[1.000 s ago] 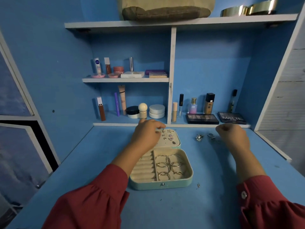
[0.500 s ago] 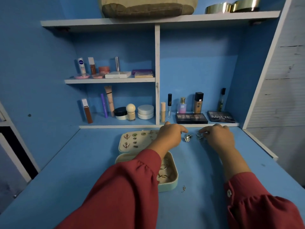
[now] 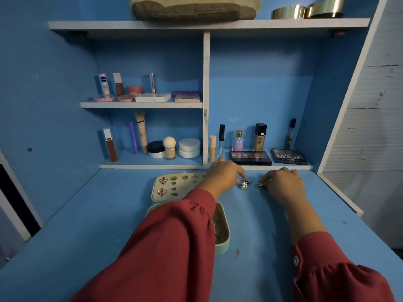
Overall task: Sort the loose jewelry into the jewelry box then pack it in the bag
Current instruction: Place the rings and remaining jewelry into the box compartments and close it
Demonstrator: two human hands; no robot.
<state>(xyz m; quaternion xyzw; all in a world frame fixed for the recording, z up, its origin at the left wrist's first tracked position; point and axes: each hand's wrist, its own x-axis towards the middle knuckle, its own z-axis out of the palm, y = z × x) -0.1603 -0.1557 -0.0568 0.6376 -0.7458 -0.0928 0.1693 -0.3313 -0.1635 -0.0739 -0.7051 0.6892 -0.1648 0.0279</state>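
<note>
The left hand (image 3: 222, 177), at the frame's centre, is reaching across the open box (image 3: 224, 240) with its fingers curled downward; their tips are pinching or touching a silver charm (image 3: 243, 184) lying on the table (image 3: 87, 225), though I cannot tell whether they are actually gripping it. Just right of it, the right hand (image 3: 283, 184) is curling its fingers onto a second silver piece (image 3: 258, 184); a firm grasp cannot be confirmed either. The box's lid (image 3: 185, 185), left of the hands, is displaying pinned earrings. A red sleeve (image 3: 165, 247) is covering most of the tray. The bag (image 3: 194, 9) is sitting on the top shelf at the upper centre.
</note>
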